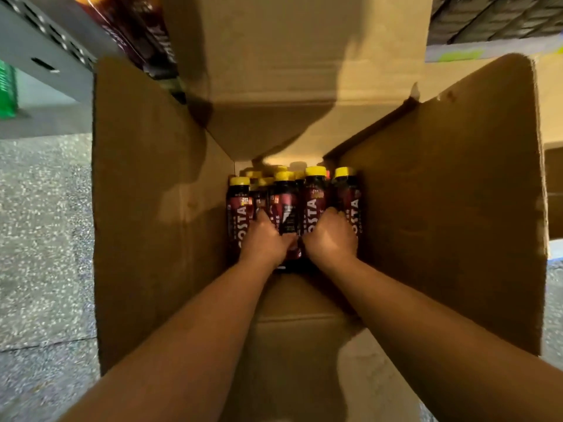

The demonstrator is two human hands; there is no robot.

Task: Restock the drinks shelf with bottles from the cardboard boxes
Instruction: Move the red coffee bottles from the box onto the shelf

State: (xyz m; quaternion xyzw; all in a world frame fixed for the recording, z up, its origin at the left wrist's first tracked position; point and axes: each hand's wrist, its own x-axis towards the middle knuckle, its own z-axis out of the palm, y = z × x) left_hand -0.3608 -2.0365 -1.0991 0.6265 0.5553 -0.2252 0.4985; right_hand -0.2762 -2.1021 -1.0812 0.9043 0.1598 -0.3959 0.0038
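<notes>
Open cardboard box (441, 208) fills most of the view, seen from above, flaps folded out at 9, 12 and 3 o'clock. The bottles (285, 205) stand upright at the bottom, packed tight against the far wall, just to 12 o'clock of frame centre. Dark bodies w/ maroon "COSTA" labels and yellow caps (315, 171). Four in the near row, more caps showing behind; exact count unclear. Bare box bottom shows on the near side, toward 6 o'clock.

Both forearms come in from 6 o'clock, side by side, and go down into the box.

Left hand (263, 239): knuckles up, fingers curled down into the near row, closed round a bottle body at approx mid-label height. It sits betw. the leftmost bottle and its neighbour; fingertips hidden, so which of the two it grips I can't tell.

Right hand (330, 236): same pose, fingers curled and clamped in betw. the two bottles at the right end of the row. Fingertips hidden here too.

The hands are close but apart, one bottle showing in the gap betw. them. Whether the bottles are lifted off the box bottom can't be told.

Outside the box: grey metal shelf (39, 56) at 10 o'clock w/ dark maroon packs (137, 32) at 11 o'clock. Something green (6, 89) at the far 9 o'clock edge, blurred. Speckled grey floor (39, 239) at 8–9 o'clock. Dark stacked goods (487, 16) at 1 o'clock, too blurred to read.
</notes>
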